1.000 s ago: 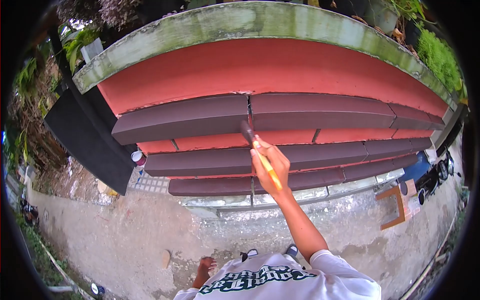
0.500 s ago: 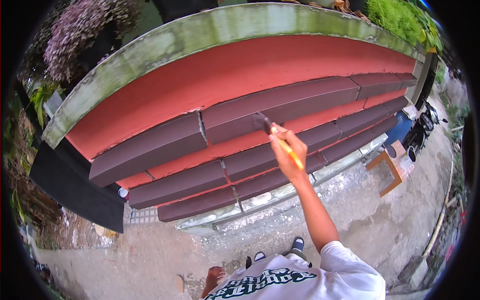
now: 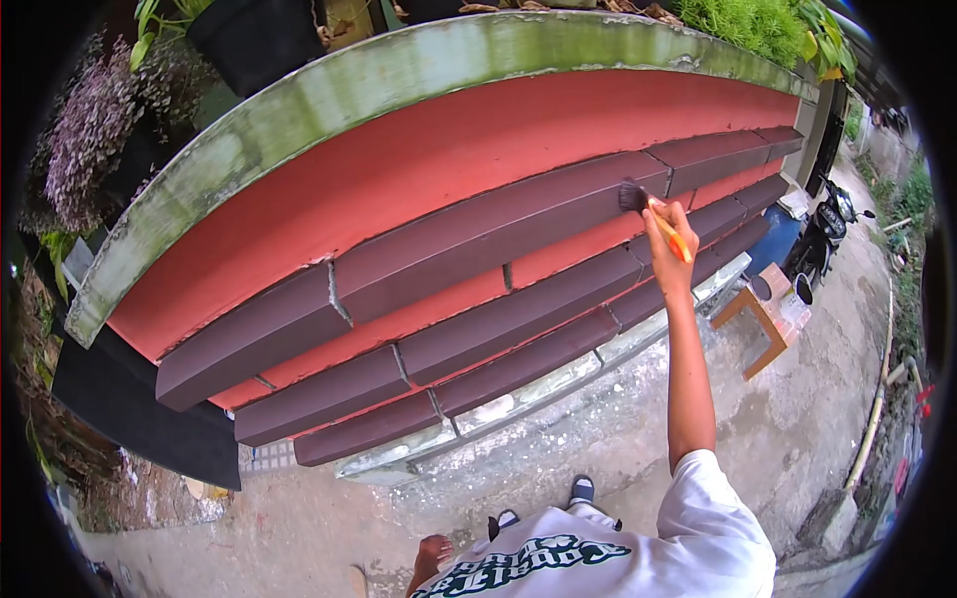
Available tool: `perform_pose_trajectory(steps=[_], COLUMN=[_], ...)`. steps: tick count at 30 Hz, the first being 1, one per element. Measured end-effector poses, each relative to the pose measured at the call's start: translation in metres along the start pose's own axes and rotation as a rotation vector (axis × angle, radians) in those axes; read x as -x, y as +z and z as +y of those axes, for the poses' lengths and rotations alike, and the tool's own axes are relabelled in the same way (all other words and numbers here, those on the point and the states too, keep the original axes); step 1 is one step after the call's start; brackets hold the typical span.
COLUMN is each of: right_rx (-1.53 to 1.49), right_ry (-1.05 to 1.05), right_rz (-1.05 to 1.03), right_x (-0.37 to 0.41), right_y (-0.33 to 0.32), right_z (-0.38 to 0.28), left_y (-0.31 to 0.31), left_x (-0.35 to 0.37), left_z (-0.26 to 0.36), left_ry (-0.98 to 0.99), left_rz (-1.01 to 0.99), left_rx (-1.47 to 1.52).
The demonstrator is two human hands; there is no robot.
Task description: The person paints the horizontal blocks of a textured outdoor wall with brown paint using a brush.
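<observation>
My right hand [image 3: 674, 239] is closed around the yellow-orange handle of a paintbrush [image 3: 632, 196]. The brush's dark bristles touch the front face of the upper brown ledge block [image 3: 518, 214], near its right end. Dark brown ledge blocks run in stepped rows along a red wall [image 3: 429, 164], with narrow gaps between the blocks. Down by my side at the bottom of the view, my left hand [image 3: 433, 550] has its fingers curled, with nothing visible in them.
A mossy concrete rim [image 3: 399, 65] with potted plants tops the wall. To the right stand a small wooden stool [image 3: 758, 324] with containers on it, a blue drum [image 3: 774, 242] and a motorcycle [image 3: 832, 224]. Concrete ground [image 3: 638, 429] lies around my feet.
My right hand has carried the brush rightward along the upper brown block, from near its middle to near its right end. The whole view has shifted slightly; my left hand stays low.
</observation>
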State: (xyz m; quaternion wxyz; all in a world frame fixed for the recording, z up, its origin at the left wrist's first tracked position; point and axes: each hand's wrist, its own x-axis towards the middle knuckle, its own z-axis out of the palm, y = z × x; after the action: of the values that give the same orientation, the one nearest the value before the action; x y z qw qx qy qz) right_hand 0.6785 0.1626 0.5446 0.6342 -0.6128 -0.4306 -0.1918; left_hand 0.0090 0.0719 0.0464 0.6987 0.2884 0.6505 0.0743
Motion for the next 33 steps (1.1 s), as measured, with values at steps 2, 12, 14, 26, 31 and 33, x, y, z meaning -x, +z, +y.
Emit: perform_pose_trajectory(steps=[2,12,14,26,31,33], right_rx=[0.065,0.191,0.129,-0.266,-0.396,-0.450], right_ry=[-0.062,-0.036,-0.037,-0.164,-0.208,-0.239], right_rz=[0.041,0.163,0.168,-0.016,-0.104,-0.145], right_x=[-0.011,0.033,0.057,0.194,0.225,0.232], right_y=[-0.009,0.026,0.051,0.167,0.198,0.203], right_z=[0.021,0.026,-0.004,-0.179,-0.215,-0.228], left_y=[0.014,0.040,0.035,-0.040,-0.061,-0.068], left_x=[0.001,0.024,0.028,0.031,0.062,0.057], left_z=[0.002,0.024,0.019,-0.082,-0.120,-0.118], left_ry=[0.007,0.029,0.028,0.055,0.286,0.051], left_rz=[-0.001,0.012,0.043,0.069,0.046,0.057], left_rx=[-0.013,0.016,0.048,0.145,-0.113,0.091])
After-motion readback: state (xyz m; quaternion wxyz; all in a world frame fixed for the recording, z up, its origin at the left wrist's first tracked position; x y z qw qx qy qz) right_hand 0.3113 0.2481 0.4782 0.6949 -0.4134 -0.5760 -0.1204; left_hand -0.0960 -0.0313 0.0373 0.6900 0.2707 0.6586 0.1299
